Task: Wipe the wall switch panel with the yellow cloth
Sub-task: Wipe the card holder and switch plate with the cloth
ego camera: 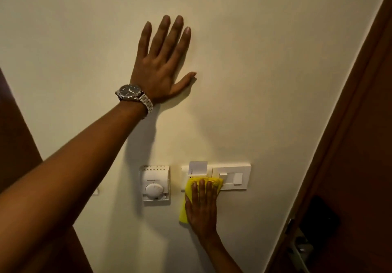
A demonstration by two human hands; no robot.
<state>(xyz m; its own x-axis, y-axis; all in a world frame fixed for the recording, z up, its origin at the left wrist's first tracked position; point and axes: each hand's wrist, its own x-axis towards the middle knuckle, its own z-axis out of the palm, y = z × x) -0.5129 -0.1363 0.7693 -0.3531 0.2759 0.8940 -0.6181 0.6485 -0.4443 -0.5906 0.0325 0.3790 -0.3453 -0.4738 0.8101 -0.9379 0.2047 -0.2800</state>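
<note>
Yellow cloth (186, 200) sits pressed flat under your right hand (201, 209), fingers together on top, its upper edge over the lower left part of the white wall switch panel (231, 177). Just left of the panel is a white thermostat with a round dial (154, 185). Higher up, your left hand (163, 64), steel wristwatch (133, 94) at the wrist, lies open-palmed on the cream wall (265, 71), fingers spread, holding nothing.
</note>
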